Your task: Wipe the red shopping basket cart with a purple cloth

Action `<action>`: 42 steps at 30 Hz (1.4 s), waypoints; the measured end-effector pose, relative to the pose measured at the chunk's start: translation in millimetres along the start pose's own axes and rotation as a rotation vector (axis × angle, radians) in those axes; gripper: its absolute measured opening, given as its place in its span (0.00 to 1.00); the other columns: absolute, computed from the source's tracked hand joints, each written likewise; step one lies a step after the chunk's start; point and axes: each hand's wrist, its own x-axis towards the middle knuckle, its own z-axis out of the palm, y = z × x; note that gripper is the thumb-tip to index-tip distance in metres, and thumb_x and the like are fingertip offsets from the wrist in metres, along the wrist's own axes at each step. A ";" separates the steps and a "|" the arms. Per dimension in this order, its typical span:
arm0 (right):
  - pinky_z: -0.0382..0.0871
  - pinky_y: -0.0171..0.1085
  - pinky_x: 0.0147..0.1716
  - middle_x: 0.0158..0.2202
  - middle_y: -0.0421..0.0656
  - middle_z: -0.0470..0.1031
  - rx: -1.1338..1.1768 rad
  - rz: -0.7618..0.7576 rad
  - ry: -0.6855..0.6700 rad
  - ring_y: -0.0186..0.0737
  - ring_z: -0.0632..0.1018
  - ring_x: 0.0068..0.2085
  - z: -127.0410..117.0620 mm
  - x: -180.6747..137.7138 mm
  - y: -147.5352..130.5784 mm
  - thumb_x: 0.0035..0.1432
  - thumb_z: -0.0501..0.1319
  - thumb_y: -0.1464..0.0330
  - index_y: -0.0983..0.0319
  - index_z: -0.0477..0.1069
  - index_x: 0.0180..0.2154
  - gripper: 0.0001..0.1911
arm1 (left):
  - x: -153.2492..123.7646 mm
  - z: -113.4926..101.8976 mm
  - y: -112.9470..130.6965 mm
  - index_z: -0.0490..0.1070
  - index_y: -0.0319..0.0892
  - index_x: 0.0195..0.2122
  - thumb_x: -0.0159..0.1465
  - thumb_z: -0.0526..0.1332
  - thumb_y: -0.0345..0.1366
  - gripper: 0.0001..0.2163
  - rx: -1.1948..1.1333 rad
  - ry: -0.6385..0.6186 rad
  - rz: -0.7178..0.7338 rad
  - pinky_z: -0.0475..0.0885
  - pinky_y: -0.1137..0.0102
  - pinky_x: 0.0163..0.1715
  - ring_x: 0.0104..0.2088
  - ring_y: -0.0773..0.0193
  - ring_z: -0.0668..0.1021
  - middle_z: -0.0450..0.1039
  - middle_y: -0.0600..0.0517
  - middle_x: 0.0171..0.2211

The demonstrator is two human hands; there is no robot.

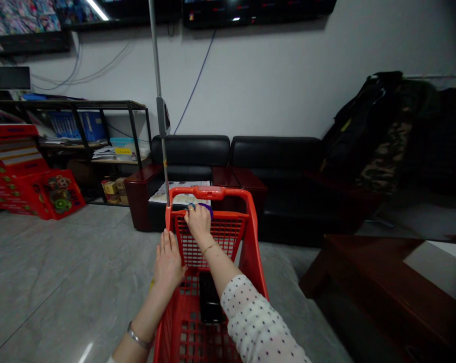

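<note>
I have a pale wall point(280, 80) across the back, with dark screens point(258, 10) mounted high on it, and a grey floor point(72, 282) below. A black sofa point(276, 156) stands along the wall, and a dark wooden desk point(367, 247) sits near me on the right. Past the desk, I can make out dark clothes point(379, 116) heaped above the sofa's end. On the left I see a metal shelf point(95, 105) and, beside it, a stack of red boxes point(19, 176). Right in front of me, at centre, is the red cart point(254, 242), upright on the floor before the sofa; a thin pole point(157, 75) rises from its far left corner, and newspaper point(157, 195) lies on the sofa seat beyond. The left hand point(169, 259) rests on the cart's left rim, its fingers straight and close together, the thumb set apart toward the inside. Ahead of it, the right hand point(199, 222) is at the bar below the handle, its fingers curled down on the purple cloth point(209, 208), which pokes out at the knuckles. Inside the cart lies a black item point(211, 297) that I can't identify. Smallest are a silver band point(137, 336) on the left wrist and a ring point(191, 208) on the right hand.
</note>
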 end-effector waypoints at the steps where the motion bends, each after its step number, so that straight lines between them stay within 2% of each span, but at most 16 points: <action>1: 0.63 0.43 0.42 0.39 0.51 0.74 0.012 -0.024 -0.012 0.47 0.72 0.41 1.4 2.0 -5.6 0.64 0.55 0.66 0.64 0.74 0.45 0.14 | 0.2 -0.6 0.1 0.39 0.28 0.68 0.49 0.67 0.31 0.50 0.007 -0.005 -0.004 0.60 0.52 0.62 0.68 0.42 0.53 0.45 0.26 0.68; 4: 0.64 0.42 0.45 0.42 0.51 0.75 0.047 -0.073 -0.025 0.46 0.72 0.43 1.6 0.7 1.6 0.63 0.56 0.65 0.65 0.70 0.52 0.18 | 0.4 -3.0 0.3 0.40 0.30 0.68 0.50 0.67 0.32 0.48 0.036 -0.021 -0.021 0.60 0.50 0.62 0.68 0.43 0.54 0.45 0.28 0.68; 7: 0.63 0.41 0.49 0.44 0.51 0.76 0.062 -0.070 0.000 0.44 0.72 0.44 -3.9 -7.7 36.6 0.62 0.57 0.66 0.66 0.70 0.54 0.20 | 0.1 -5.3 0.4 0.41 0.30 0.68 0.52 0.66 0.33 0.46 0.055 -0.025 -0.027 0.61 0.49 0.61 0.68 0.44 0.54 0.45 0.28 0.68; 10: 0.57 0.48 0.56 0.42 0.49 0.77 0.039 0.062 0.081 0.47 0.71 0.48 -11.3 -15.5 75.6 0.62 0.57 0.65 0.64 0.74 0.50 0.18 | -0.4 -6.3 1.1 0.40 0.29 0.68 0.52 0.64 0.32 0.46 0.047 -0.026 -0.005 0.60 0.49 0.61 0.69 0.44 0.53 0.44 0.28 0.69; 13: 0.55 0.53 0.57 0.44 0.50 0.77 0.035 0.199 0.169 0.50 0.70 0.50 -15.0 -19.3 96.9 0.61 0.57 0.63 0.62 0.77 0.45 0.16 | -0.8 -4.4 3.1 0.40 0.28 0.68 0.51 0.64 0.31 0.46 0.023 -0.029 0.000 0.59 0.51 0.62 0.69 0.45 0.52 0.44 0.28 0.69; 15: 0.60 0.49 0.52 0.44 0.51 0.76 0.044 0.249 0.198 0.48 0.72 0.46 -13.7 -19.6 95.4 0.61 0.56 0.64 0.63 0.78 0.44 0.16 | -0.8 -1.5 4.2 0.40 0.29 0.68 0.50 0.64 0.30 0.47 0.005 -0.026 -0.003 0.59 0.52 0.63 0.69 0.45 0.52 0.44 0.28 0.69; 18: 0.63 0.43 0.43 0.39 0.52 0.76 0.039 0.261 0.228 0.45 0.71 0.39 -6.6 -16.1 69.0 0.61 0.55 0.65 0.65 0.78 0.42 0.16 | -0.6 3.4 3.8 0.39 0.30 0.68 0.49 0.65 0.30 0.49 -0.013 -0.007 0.004 0.59 0.52 0.63 0.68 0.43 0.53 0.44 0.28 0.69; 20: 0.63 0.42 0.41 0.38 0.52 0.75 0.034 0.207 0.215 0.45 0.71 0.38 -0.1 -10.8 40.1 0.61 0.55 0.65 0.64 0.77 0.42 0.15 | -0.5 5.4 2.1 0.39 0.30 0.68 0.48 0.66 0.31 0.49 -0.018 0.007 0.014 0.59 0.52 0.62 0.68 0.42 0.53 0.44 0.27 0.69; 23: 0.63 0.42 0.40 0.38 0.52 0.75 0.038 0.074 0.115 0.47 0.70 0.39 8.4 -0.8 -2.2 0.63 0.55 0.64 0.64 0.76 0.42 0.15 | -0.4 4.6 -0.5 0.40 0.29 0.68 0.48 0.67 0.32 0.49 -0.012 0.013 0.017 0.59 0.52 0.62 0.69 0.42 0.52 0.44 0.27 0.69; 25: 0.63 0.43 0.40 0.39 0.52 0.74 0.046 0.019 0.051 0.47 0.70 0.41 10.6 3.3 -17.0 0.64 0.54 0.62 0.64 0.76 0.43 0.15 | -0.5 1.7 -1.1 0.40 0.29 0.68 0.49 0.68 0.33 0.49 0.004 -0.003 0.006 0.59 0.51 0.62 0.69 0.43 0.52 0.44 0.28 0.69; 27: 0.63 0.42 0.42 0.41 0.51 0.74 0.053 -0.013 0.022 0.47 0.70 0.42 9.1 2.9 -14.6 0.65 0.54 0.62 0.63 0.75 0.44 0.15 | -0.5 -2.0 -0.6 0.40 0.30 0.68 0.51 0.68 0.34 0.49 0.023 -0.026 -0.012 0.60 0.50 0.62 0.69 0.44 0.53 0.44 0.28 0.69; 30: 0.62 0.41 0.43 0.43 0.50 0.75 0.047 -0.016 0.039 0.45 0.70 0.43 1.1 -5.3 17.8 0.65 0.54 0.63 0.61 0.75 0.46 0.15 | -0.2 -6.4 1.0 0.38 0.31 0.68 0.52 0.68 0.36 0.49 0.031 -0.058 -0.030 0.61 0.48 0.61 0.69 0.44 0.53 0.44 0.28 0.69; 34: 0.61 0.40 0.43 0.43 0.50 0.76 0.015 0.101 0.108 0.45 0.70 0.42 -12.5 -19.7 74.8 0.64 0.53 0.66 0.62 0.77 0.45 0.15 | 1.1 -6.6 2.3 0.35 0.33 0.69 0.52 0.68 0.36 0.51 0.003 -0.077 -0.020 0.60 0.47 0.61 0.69 0.42 0.52 0.42 0.28 0.69; 36: 0.61 0.41 0.42 0.42 0.50 0.76 0.007 0.173 0.146 0.45 0.70 0.41 -15.5 -23.3 89.2 0.64 0.53 0.67 0.63 0.78 0.43 0.16 | 1.5 -4.0 2.6 0.33 0.32 0.69 0.51 0.68 0.35 0.52 -0.015 -0.074 -0.003 0.59 0.49 0.62 0.69 0.42 0.51 0.42 0.27 0.69; 39: 0.62 0.42 0.40 0.38 0.52 0.75 -0.013 0.261 0.209 0.45 0.70 0.39 -11.4 -21.4 80.9 0.64 0.52 0.67 0.65 0.78 0.41 0.16 | 1.8 1.6 1.9 0.30 0.32 0.69 0.50 0.67 0.32 0.53 -0.047 -0.042 0.030 0.58 0.50 0.62 0.69 0.42 0.51 0.42 0.26 0.69; 42: 0.62 0.42 0.40 0.37 0.51 0.75 -0.007 0.213 0.197 0.45 0.70 0.39 -0.5 -12.2 44.1 0.64 0.53 0.67 0.65 0.78 0.40 0.15 | 2.3 5.3 0.1 0.31 0.31 0.68 0.49 0.67 0.31 0.53 -0.058 -0.007 0.043 0.58 0.50 0.62 0.69 0.41 0.51 0.42 0.26 0.68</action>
